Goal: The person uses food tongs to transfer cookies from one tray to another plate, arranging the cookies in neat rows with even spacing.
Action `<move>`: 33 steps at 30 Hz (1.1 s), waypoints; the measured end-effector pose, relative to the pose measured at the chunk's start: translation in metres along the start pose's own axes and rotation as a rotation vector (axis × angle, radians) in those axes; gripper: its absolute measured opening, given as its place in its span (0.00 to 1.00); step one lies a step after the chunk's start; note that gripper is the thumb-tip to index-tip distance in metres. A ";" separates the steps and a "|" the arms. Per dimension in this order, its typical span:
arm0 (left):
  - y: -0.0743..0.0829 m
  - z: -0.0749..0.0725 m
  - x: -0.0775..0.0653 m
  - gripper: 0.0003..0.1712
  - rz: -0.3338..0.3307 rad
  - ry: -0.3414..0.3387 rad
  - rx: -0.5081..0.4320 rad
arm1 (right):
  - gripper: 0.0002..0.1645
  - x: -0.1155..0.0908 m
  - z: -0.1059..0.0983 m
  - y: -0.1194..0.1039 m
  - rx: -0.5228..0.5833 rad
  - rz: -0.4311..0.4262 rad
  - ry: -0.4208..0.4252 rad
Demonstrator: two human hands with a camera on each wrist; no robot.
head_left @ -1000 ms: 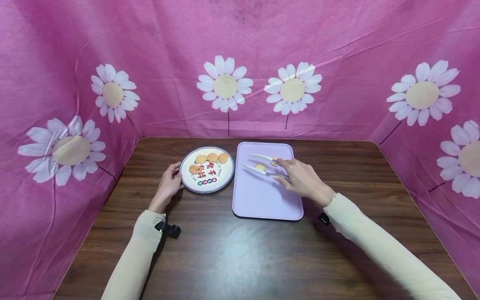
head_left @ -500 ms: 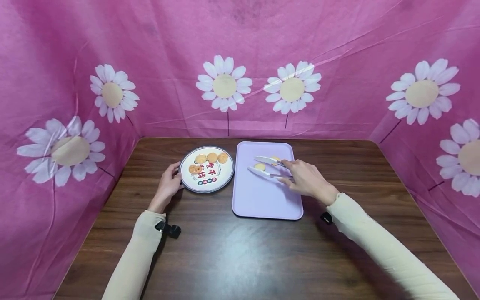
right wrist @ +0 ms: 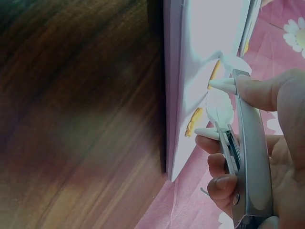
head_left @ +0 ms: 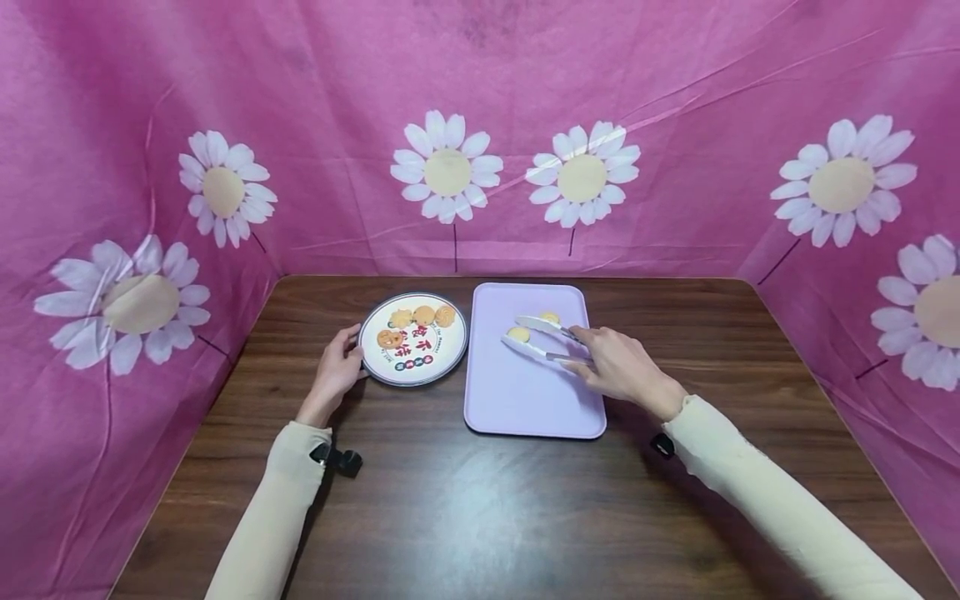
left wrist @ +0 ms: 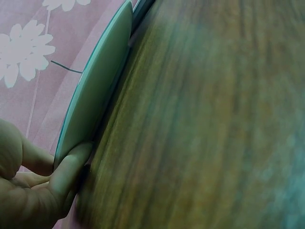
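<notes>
My left hand [head_left: 335, 372] pinches the left rim of a round white plate [head_left: 448, 354], thumb above and a finger beneath in the left wrist view. Several cookies [head_left: 424, 315] sit on the plate over its printed lettering. In my right hand [head_left: 628, 373] is a pair of metal tongs [right wrist: 252, 167] with pale tips, held spread over a lilac tray [head_left: 525, 407]. One round cookie [head_left: 518, 334] lies on the tray between the two tong arms near their tips. A second cookie [head_left: 551, 317] is just beyond the far arm, partly covered by it.
Plate and tray stand side by side on a dark wooden table [head_left: 465, 517], with a narrow gap between them. A pink cloth with daisies [head_left: 510, 242] hangs behind and at both sides. Each wrist wears a black device [head_left: 345, 461].
My right hand has drawn the tongs slightly right and toward me, so their tips have slid back to beside the nearer cookie. Left hand, plate and cookies stay put.
</notes>
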State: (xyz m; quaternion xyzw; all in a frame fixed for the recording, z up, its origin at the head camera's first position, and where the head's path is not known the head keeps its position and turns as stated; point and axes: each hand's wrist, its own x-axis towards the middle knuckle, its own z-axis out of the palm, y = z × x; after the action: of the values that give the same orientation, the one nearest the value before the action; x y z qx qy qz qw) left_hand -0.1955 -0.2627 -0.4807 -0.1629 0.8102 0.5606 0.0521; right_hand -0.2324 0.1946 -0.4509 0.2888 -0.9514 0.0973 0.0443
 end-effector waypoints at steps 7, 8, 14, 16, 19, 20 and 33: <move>-0.001 0.001 -0.001 0.31 0.001 -0.002 0.004 | 0.35 -0.006 0.002 0.001 0.005 -0.012 0.018; -0.001 0.001 -0.001 0.31 0.004 -0.001 0.003 | 0.34 -0.007 0.003 0.001 0.003 -0.014 0.022; -0.001 0.001 -0.002 0.31 0.027 0.002 -0.003 | 0.34 -0.011 0.005 0.002 0.004 -0.016 0.044; 0.000 0.000 -0.002 0.31 0.034 0.003 0.003 | 0.35 -0.012 0.006 0.002 0.011 -0.018 0.050; 0.000 0.000 -0.002 0.31 0.037 0.003 0.007 | 0.35 -0.013 0.007 0.003 0.011 -0.018 0.057; 0.000 0.000 -0.002 0.31 0.039 0.004 0.007 | 0.35 -0.014 0.008 0.003 0.011 -0.019 0.060; -0.001 0.001 -0.002 0.31 0.043 0.005 -0.007 | 0.35 -0.017 0.010 0.002 0.038 0.017 0.053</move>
State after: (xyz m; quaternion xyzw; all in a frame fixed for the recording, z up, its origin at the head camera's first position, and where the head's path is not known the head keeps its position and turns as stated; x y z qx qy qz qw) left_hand -0.1935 -0.2614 -0.4816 -0.1470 0.8116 0.5642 0.0376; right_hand -0.2194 0.2032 -0.4630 0.2789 -0.9503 0.1235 0.0632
